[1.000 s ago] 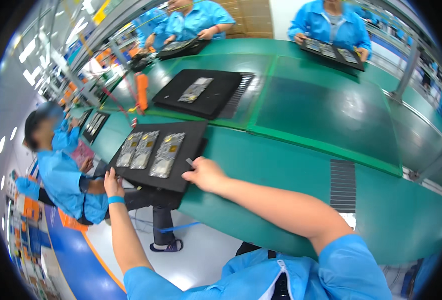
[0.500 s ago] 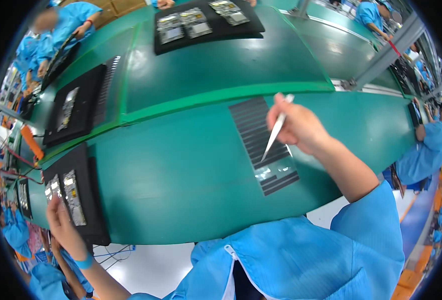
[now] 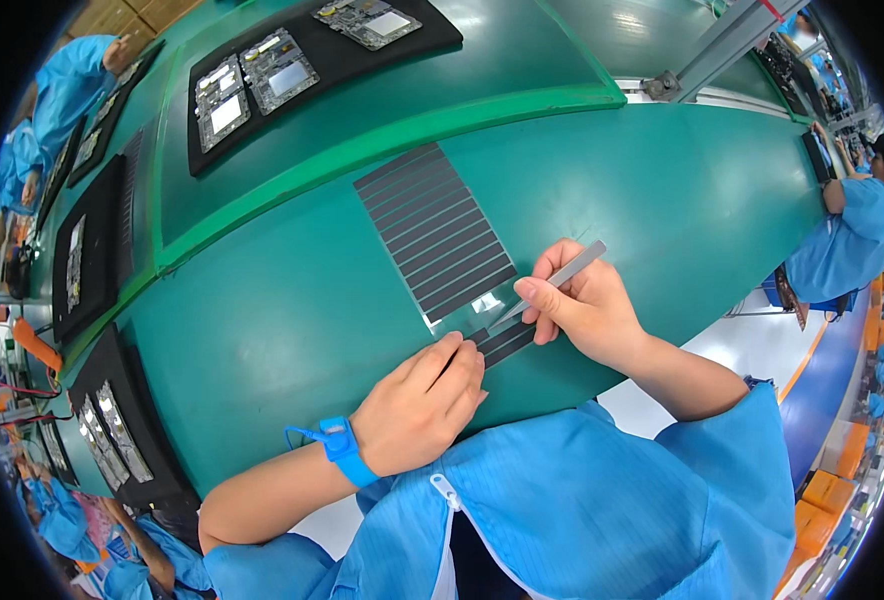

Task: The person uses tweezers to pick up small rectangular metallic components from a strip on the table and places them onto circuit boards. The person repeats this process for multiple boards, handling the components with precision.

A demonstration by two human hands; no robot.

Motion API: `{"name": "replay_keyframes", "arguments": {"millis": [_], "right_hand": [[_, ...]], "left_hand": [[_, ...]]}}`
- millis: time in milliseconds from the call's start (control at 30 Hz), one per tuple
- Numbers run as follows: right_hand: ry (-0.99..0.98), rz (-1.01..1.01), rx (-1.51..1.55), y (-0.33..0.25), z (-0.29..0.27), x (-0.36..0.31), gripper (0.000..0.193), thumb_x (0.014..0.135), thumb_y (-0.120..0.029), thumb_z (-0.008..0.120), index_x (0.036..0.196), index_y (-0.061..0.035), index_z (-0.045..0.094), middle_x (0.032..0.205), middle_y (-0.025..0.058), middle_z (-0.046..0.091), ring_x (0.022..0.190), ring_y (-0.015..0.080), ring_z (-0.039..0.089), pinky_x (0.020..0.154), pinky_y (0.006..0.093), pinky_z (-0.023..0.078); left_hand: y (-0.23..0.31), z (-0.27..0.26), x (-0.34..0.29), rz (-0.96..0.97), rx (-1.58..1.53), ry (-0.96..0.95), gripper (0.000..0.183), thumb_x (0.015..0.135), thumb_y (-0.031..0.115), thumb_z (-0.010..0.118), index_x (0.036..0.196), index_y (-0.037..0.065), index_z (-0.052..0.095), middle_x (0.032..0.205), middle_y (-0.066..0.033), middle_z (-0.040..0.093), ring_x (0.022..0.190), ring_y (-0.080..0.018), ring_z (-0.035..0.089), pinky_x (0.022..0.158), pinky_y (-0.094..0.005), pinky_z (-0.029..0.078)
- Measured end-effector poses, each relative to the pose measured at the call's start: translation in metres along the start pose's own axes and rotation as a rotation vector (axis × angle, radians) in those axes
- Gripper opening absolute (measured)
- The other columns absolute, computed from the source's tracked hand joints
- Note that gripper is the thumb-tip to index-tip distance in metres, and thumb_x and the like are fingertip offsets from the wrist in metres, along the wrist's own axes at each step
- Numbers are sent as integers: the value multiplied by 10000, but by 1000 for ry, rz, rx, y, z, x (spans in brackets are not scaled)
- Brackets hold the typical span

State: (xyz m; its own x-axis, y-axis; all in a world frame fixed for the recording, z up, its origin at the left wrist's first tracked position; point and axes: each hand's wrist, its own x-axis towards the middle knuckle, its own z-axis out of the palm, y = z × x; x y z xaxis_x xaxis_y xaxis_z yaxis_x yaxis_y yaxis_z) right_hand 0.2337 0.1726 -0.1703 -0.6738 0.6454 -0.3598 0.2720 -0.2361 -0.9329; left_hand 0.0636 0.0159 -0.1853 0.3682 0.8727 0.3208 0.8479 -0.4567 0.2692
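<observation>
My right hand is closed around grey metal tweezers, their tips angled down to the near part of a clear sheet with black adhesive strips. Most strips lie in parallel rows at the sheet's far part; a few more show near its close end, past a clear gap. Bent fingers of my left hand grip the sheet's near left edge, close to the tweezer tips. Its thumb is mostly hidden, and so is part of that edge. A blue wrist strap circles my left wrist.
Long circuit boards rest on a black foam pad at the left. Beyond the green divider strip, another black pad carries several boards. A metal post rises at back right. Co-workers in blue sit left and right.
My left hand has left the boards on the left pad and come over to the sheet's near edge. My right hand, still holding the tweezers, has moved lower, toward the sheet's near end.
</observation>
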Motion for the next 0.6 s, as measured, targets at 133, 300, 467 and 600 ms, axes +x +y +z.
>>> {"name": "replay_keyframes", "arguments": {"millis": [133,300,467,600], "right_hand": [[2,4,-4,0,2,0,227,904,-186,637,907,-33,469,691,68,609,526,93,600,471,191,450],[-4,20,62,1,-3,1,225,907,-180,631,908,-33,460,692,76,614,526,99,606,471,192,454],[2,17,-19,0,0,2,224,910,-180,627,904,-36,455,691,76,615,517,100,603,466,187,449],[5,-5,-7,1,2,2,216,913,-172,621,905,-36,453,689,74,614,512,100,599,459,189,444]], "left_hand": [[0,0,3,0,11,8,356,717,126,707,1008,-65,632,1085,-178,598,1029,-293,587,845,-342,519],[0,1,3,25,40,18,347,713,124,699,995,-66,632,1062,-182,608,1014,-294,595,836,-341,524],[-1,2,2,28,46,33,328,716,120,687,979,-67,630,1039,-188,615,1002,-297,601,823,-338,530],[-1,1,4,34,51,30,316,723,119,682,972,-68,629,1032,-189,618,998,-299,602,817,-339,532]]}}
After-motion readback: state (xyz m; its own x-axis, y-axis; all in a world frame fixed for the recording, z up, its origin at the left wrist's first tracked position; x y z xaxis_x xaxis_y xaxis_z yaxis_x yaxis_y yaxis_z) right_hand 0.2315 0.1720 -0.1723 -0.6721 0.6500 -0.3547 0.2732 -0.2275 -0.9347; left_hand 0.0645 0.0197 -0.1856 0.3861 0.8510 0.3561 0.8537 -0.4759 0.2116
